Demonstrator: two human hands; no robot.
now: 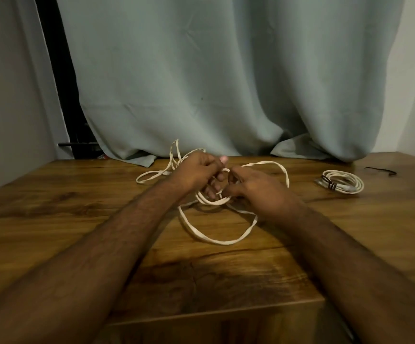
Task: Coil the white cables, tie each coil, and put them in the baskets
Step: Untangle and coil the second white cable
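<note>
That loose white cable (pixel 216 238) looks light, flat and floppy, so loops will likely spring open unless pinched where the strands cross. It's sprawled mid-counter (pixel 52 219), partly lifted. Left hand (pixel 196 173) has its grip curled closed around a bunch of loops; right hand (pixel 253 188) pinches a strand just beside it. 1 finished coil (pixel 343 184), bound with a dark tie, sits well apart to the right, with a spare dark tie (pixel 381 170) beyond it. No baskets in view; the curtain (pixel 226 83) hangs behind, nothing blocking.
</note>
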